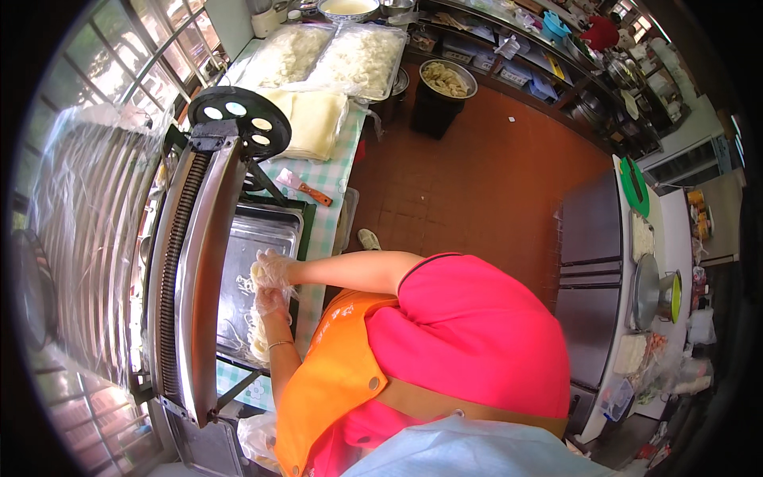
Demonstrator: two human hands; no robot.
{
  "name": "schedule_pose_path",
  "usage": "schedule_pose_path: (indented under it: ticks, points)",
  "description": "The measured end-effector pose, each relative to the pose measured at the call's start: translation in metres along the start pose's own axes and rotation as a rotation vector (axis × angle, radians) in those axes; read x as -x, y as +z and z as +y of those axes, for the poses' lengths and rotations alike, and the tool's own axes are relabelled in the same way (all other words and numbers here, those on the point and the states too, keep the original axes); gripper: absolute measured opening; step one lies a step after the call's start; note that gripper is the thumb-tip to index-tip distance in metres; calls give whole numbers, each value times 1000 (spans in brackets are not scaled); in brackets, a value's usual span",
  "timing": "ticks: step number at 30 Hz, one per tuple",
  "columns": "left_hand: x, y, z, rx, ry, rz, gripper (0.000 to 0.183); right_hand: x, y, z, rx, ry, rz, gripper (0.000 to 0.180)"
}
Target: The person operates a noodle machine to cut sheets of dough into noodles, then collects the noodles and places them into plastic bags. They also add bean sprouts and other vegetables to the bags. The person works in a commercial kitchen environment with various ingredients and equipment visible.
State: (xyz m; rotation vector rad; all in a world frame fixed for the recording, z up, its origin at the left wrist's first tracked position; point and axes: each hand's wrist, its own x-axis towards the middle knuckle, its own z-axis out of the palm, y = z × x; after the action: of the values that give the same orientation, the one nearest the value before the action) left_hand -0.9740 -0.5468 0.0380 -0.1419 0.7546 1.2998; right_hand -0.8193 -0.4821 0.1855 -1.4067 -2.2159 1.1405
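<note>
My right hand [274,270] and my left hand [271,301], both in clear plastic gloves, are close together over a metal tray [238,238] beneath a noodle-cutting machine [197,268]. The right fingers are closed around a small bunch of pale noodles [257,275]. My left hand, its wrist wearing a bracelet, is just below it in the picture; its fingers are partly hidden. More fresh noodles [257,340] lie along the tray's near edge, beside my left wrist. Loose strands are scattered on the tray. The machine's long ridged roller runs beside the tray, with a black handwheel [239,122] at one end.
On the checked tablecloth [322,238] lie a wooden-handled scraper [307,190], stacked dough sheets [313,125] and two noodle-filled trays [357,59]. A bowl of food [447,80] stands on a black bin. Steel cabinets [590,322] are behind me. Plastic covers ridged material [89,238] beyond the machine.
</note>
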Motion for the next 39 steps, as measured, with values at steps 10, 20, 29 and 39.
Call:
schedule_pose_path:
  ticks: [10, 20, 29, 39]
  points:
    - [48, 56, -11, -555, 292, 418, 28, -40, 65, 41, -11, 211, -96, 35]
    - [101, 113, -40, -1006, 800, 408, 38, -5, 53, 52, 149, -312, -164, 32]
    - [26, 195, -125, -1102, 484, 226, 32, 81, -127, 240, 85, -217, -95, 23]
    - [-66, 325, -265, -1682, 655, 30, 38, 375, -265, 555, -233, 1094, 238, 58]
